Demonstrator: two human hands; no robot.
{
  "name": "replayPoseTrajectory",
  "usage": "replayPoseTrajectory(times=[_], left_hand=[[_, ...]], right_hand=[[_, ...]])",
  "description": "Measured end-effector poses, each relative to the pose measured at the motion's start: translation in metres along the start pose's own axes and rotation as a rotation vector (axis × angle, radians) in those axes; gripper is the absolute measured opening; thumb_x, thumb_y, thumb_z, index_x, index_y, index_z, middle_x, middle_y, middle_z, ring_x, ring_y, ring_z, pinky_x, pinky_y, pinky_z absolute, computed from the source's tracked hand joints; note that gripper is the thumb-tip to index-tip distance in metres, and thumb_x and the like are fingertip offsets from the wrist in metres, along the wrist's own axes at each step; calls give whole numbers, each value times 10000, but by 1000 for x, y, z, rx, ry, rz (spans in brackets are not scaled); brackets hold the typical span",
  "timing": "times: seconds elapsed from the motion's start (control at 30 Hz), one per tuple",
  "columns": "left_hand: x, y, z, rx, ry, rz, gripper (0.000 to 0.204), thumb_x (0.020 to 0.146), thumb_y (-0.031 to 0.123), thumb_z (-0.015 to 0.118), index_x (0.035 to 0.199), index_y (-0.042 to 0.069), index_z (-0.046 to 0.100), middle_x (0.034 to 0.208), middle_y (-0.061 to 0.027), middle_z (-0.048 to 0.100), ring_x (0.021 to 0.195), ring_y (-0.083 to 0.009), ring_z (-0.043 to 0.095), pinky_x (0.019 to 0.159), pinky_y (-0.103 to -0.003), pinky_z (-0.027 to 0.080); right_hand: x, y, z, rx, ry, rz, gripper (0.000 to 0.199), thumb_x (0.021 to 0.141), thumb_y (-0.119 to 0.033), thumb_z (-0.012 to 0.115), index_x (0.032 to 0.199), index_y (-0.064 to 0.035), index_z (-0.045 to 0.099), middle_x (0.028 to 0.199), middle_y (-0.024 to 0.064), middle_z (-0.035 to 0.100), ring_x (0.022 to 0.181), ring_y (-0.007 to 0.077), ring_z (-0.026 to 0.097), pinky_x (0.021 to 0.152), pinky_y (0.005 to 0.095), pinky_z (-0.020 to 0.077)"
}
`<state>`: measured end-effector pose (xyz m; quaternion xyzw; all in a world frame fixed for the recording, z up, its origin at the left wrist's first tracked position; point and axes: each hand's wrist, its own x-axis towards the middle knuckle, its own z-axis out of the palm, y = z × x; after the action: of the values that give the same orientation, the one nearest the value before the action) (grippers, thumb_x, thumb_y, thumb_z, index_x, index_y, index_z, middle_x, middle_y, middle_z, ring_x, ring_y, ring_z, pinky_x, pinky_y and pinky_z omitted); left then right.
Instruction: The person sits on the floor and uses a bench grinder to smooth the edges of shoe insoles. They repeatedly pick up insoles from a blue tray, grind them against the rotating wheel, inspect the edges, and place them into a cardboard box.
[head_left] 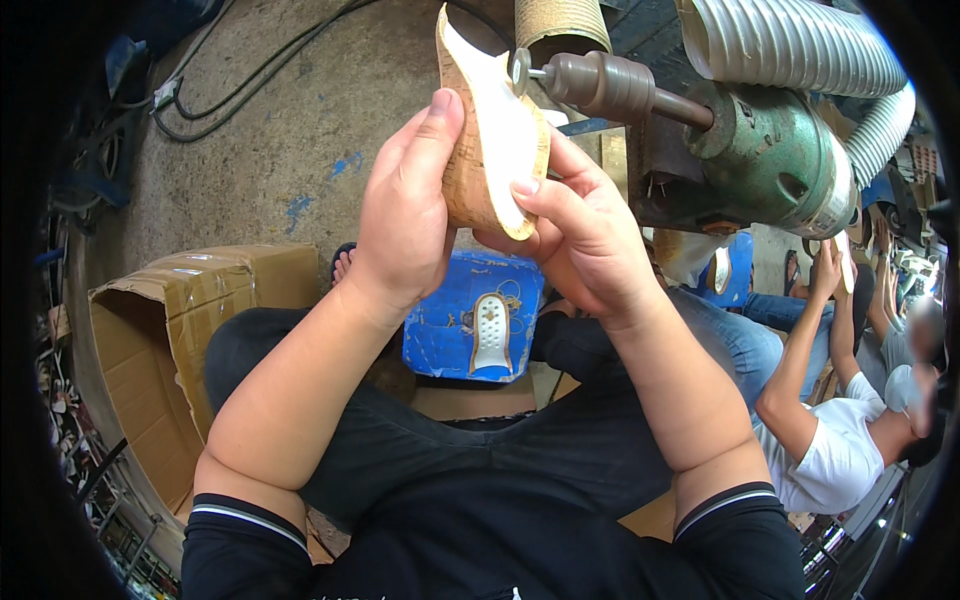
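Both my hands grip a curved cork shoe insole [497, 140], pale on its upper face and brown cork along its side. My left hand [412, 190] wraps its left edge, thumb lying up along the cork. My right hand [590, 225] closes on the lower right edge, thumb pressed on the pale face. At the insole's upper right edge sits a small round grinding wheel [520, 72] on a spindle; whether they touch I cannot tell. The spindle belongs to a green motor [770, 165]. Below my hands, another insole [491, 335] with white dots lies on a blue stool [430, 330].
A ribbed grey hose [790, 45] runs above the motor, and a tan duct [562, 28] opens behind the wheel. At left stands an open cardboard box [190, 330]. Black cables [250, 90] cross the concrete floor. A co-worker [830, 440] in white sits at right, holding a pale piece.
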<state>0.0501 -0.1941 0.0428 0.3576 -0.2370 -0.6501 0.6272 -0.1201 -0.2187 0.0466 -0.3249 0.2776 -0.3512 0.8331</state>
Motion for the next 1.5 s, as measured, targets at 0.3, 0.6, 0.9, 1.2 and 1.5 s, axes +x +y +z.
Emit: replayPoseTrajectory(times=[0.3, 0.6, 0.9, 1.2, 1.5], left_hand=[[11, 2, -2, -4, 65, 3, 476, 1185, 378, 447, 1356, -27, 630, 1230, -138, 738, 1097, -191, 737, 961, -350, 600], [22, 3, -7, 20, 76, 26, 459, 1188, 358, 429, 1365, -18, 625, 1228, -138, 742, 1086, -199, 748, 936, -361, 622], [31, 2, -7, 1, 106, 46, 431, 1173, 351, 465, 1286, -17, 659, 1182, -128, 743, 1052, -183, 734, 954, -339, 586], [33, -4, -8, 55, 193, 9, 454, 1172, 363, 451, 1283, -25, 660, 1171, -140, 750, 1016, -197, 751, 921, -349, 615], [8, -11, -6, 108, 174, 21, 495, 1182, 397, 410, 1261, -20, 665, 1155, -131, 750, 1012, -178, 743, 916, -330, 603]], right_hand=[[9, 1, 1, -11, 5, 5, 610, 1052, -124, 671, 1612, -53, 441, 1444, 93, 633, 1246, 213, 701, 974, 443, 664], [22, 4, 0, 12, -16, -11, 605, 1051, -140, 687, 1601, -45, 455, 1421, 101, 659, 1226, 201, 715, 969, 417, 675], [31, 7, -2, 9, -12, -26, 565, 1061, -175, 685, 1572, -39, 486, 1419, 93, 659, 1240, 190, 708, 987, 400, 668], [29, 5, -7, 12, 20, 65, 613, 1025, -176, 745, 1561, -20, 491, 1380, 133, 688, 1196, 232, 732, 987, 403, 653], [-7, -15, -5, -173, -113, 88, 816, 962, -64, 790, 1650, 31, 362, 1393, 252, 686, 1183, 331, 758, 1010, 396, 642]])
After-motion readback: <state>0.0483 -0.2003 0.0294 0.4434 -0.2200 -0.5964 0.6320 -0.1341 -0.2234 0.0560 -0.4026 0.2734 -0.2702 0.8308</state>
